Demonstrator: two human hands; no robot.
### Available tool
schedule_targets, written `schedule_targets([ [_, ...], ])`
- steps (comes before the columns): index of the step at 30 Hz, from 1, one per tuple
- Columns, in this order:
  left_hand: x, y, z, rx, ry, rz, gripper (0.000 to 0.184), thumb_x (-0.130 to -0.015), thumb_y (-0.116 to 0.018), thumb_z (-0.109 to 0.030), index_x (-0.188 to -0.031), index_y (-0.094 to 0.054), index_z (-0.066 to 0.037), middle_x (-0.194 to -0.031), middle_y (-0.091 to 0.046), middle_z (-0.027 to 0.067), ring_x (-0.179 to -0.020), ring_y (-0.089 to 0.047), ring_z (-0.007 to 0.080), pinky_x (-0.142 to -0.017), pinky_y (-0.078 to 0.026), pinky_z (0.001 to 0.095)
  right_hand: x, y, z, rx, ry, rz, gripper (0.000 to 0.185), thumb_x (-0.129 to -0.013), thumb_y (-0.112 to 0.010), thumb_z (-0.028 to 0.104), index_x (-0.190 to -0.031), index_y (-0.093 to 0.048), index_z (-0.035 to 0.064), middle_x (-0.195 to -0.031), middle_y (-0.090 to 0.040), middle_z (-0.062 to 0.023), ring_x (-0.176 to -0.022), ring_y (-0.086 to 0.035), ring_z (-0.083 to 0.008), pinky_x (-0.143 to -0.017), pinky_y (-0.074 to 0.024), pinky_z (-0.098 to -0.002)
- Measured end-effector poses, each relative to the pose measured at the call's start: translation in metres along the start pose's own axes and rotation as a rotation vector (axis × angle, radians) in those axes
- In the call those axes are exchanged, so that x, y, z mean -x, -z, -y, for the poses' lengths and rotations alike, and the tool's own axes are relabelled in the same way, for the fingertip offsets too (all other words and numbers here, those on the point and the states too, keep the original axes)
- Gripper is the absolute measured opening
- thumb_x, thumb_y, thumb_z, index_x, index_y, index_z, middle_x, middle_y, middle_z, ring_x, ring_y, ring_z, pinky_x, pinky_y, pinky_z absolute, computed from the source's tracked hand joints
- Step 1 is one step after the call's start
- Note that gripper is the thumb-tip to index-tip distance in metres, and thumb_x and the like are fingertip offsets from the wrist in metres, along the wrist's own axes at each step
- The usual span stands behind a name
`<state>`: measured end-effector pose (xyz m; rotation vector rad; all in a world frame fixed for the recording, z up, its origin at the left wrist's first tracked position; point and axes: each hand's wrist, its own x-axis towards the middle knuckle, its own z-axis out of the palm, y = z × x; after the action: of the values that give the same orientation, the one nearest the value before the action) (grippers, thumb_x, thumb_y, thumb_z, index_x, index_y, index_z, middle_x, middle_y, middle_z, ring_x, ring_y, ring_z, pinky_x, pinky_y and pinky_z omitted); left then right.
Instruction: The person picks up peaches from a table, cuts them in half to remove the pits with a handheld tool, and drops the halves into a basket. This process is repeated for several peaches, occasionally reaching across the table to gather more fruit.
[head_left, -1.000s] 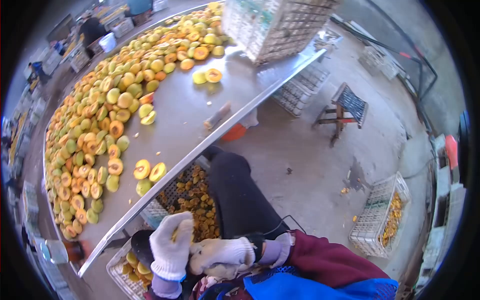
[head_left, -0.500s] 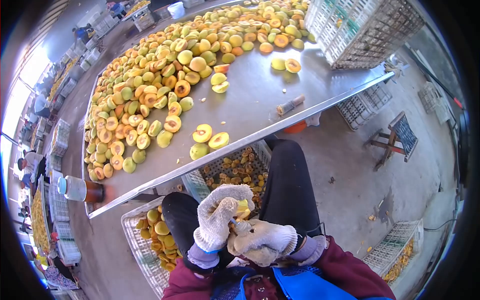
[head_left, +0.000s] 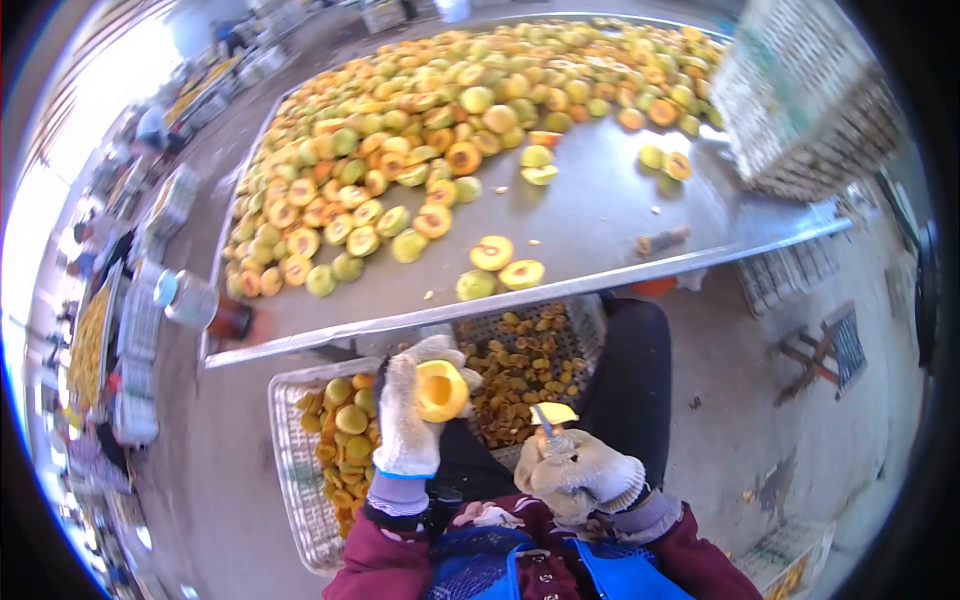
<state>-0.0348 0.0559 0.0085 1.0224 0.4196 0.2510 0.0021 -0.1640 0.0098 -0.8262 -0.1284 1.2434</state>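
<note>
My left hand [head_left: 405, 435], in a pale knitted glove, is closed around a yellow peach half [head_left: 441, 392]. The half's hollow faces up, with no stone in it. Lower and to the right, my gloved right hand [head_left: 578, 475] grips a small knife [head_left: 546, 425] whose handle is mostly hidden by the fingers. A yellow piece of peach flesh [head_left: 556, 412] sits at the blade. Behind my hands, between my knees, a crate [head_left: 592, 322] holds brown and yellow scraps. Left of my left hand stands a white crate [head_left: 288, 455] of peach halves.
A metal table [head_left: 590, 215] carries a large heap of halved peaches [head_left: 400, 130]. On it stand a white plastic crate [head_left: 800, 110], a short tool [head_left: 663, 240] and a jar of brown liquid [head_left: 205, 305]. A folding stool [head_left: 830, 350] is at right. People work far left.
My hands have moved apart, left hand up with the peach half, right hand to the right with the knife. The half's hollow now shows. My view has shifted, with the table lower right.
</note>
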Motion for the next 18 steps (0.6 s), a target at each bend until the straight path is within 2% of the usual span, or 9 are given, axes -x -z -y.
schedule_targets([
  [2,0.009,0.034,-0.014,0.018,-0.139,-0.186,0.055,-0.098,-0.043,-0.051,-0.123,-0.053,-0.002,-0.100,-0.064,0.0121,-0.085,-0.066,0.0245,-0.061,-0.057,0.0327,-0.005,0.013,-0.008,0.089,-0.105,-0.044,0.018,-0.076,-0.075,0.013,-0.083,-0.061,0.0028,-0.084,-0.062,-0.0081,-0.078,-0.058,-0.0155,-0.071,-0.0470,-0.0298],
  [5,0.007,0.144,-0.005,0.207,-0.300,-0.476,0.045,-0.098,-0.048,-0.045,-0.122,-0.055,-0.007,-0.101,-0.065,0.0090,-0.090,-0.065,0.0221,-0.063,-0.057,0.0340,-0.009,0.007,0.004,0.143,-0.221,-0.110,0.019,-0.076,-0.074,0.013,-0.084,-0.062,0.0022,-0.084,-0.062,-0.0076,-0.078,-0.059,-0.0139,-0.069,-0.0482,-0.0287],
  [6,0.010,0.175,0.001,0.041,-0.382,-0.656,0.042,-0.095,-0.055,-0.044,-0.121,-0.057,-0.010,-0.104,-0.064,0.0075,-0.093,-0.064,0.0200,-0.064,-0.056,0.0333,-0.011,0.006,0.002,0.151,-0.222,-0.128,0.020,-0.076,-0.074,0.013,-0.086,-0.062,0.0015,-0.084,-0.062,-0.0072,-0.075,-0.059,-0.0133,-0.067,-0.0486,-0.0281],
  [8,0.014,0.225,0.014,-0.133,-0.294,-0.899,0.046,-0.091,-0.062,-0.045,-0.121,-0.057,-0.011,-0.108,-0.062,0.0056,-0.094,-0.062,0.0170,-0.064,-0.055,0.0331,-0.014,0.004,0.002,0.171,-0.232,-0.133,0.021,-0.076,-0.074,0.014,-0.087,-0.062,0.0008,-0.083,-0.062,-0.0068,-0.073,-0.059,-0.0127,-0.064,-0.0491,-0.0274],
  [10,0.023,0.247,0.029,-0.251,-0.196,-0.920,0.040,-0.090,-0.068,-0.032,-0.119,-0.061,-0.005,-0.105,-0.062,0.0045,-0.093,-0.058,0.0153,-0.081,-0.049,0.0293,-0.016,0.001,0.004,0.166,-0.332,-0.143,0.022,-0.076,-0.073,0.013,-0.089,-0.061,-0.0009,-0.077,-0.061,-0.0056,-0.061,-0.057,-0.0111,-0.054,-0.0469,-0.0251],
  [11,0.027,0.231,0.027,-0.305,-0.098,-0.957,0.043,-0.089,-0.067,-0.034,-0.117,-0.060,-0.002,-0.103,-0.061,0.0055,-0.092,-0.056,0.0161,-0.083,-0.048,0.0322,-0.018,0.000,-0.003,0.221,-0.206,-0.185,0.020,-0.078,-0.071,0.010,-0.089,-0.061,-0.0033,-0.066,-0.059,-0.0043,-0.049,-0.052,-0.0103,-0.044,-0.0409,-0.0238],
  [14,0.030,0.297,0.077,-1.364,0.181,-0.742,0.052,-0.088,-0.059,-0.043,-0.120,-0.057,-0.002,-0.112,-0.063,0.0182,-0.103,-0.060,0.0354,-0.090,-0.046,0.0414,-0.021,-0.009,0.001,0.204,-0.237,-0.235,0.018,-0.079,-0.069,0.009,-0.088,-0.060,-0.0044,-0.060,-0.056,-0.0040,-0.043,-0.047,-0.0099,-0.039,-0.0347,-0.0231],
  [16,0.047,0.251,0.080,-1.313,0.255,-0.796,0.050,-0.089,-0.054,-0.043,-0.123,-0.057,-0.007,-0.127,-0.056,0.0194,-0.117,-0.052,0.0397,-0.097,-0.043,0.0428,-0.025,-0.012,-0.001,0.264,-0.213,-0.284,0.018,-0.079,-0.069,0.008,-0.086,-0.060,-0.0046,-0.058,-0.056,-0.0042,-0.042,-0.048,-0.0106,-0.039,-0.0349,-0.0238],
  [18,0.057,0.278,0.148,-1.542,0.180,-0.676,0.051,-0.090,-0.051,-0.046,-0.125,-0.057,-0.010,-0.138,-0.047,0.0160,-0.124,-0.047,0.0363,-0.102,-0.041,0.0434,-0.032,-0.008,-0.012,0.256,-0.137,-0.263,0.015,-0.078,-0.069,0.007,-0.084,-0.060,-0.0042,-0.058,-0.056,-0.0040,-0.043,-0.049,-0.0108,-0.040,-0.0363,-0.0237],
])
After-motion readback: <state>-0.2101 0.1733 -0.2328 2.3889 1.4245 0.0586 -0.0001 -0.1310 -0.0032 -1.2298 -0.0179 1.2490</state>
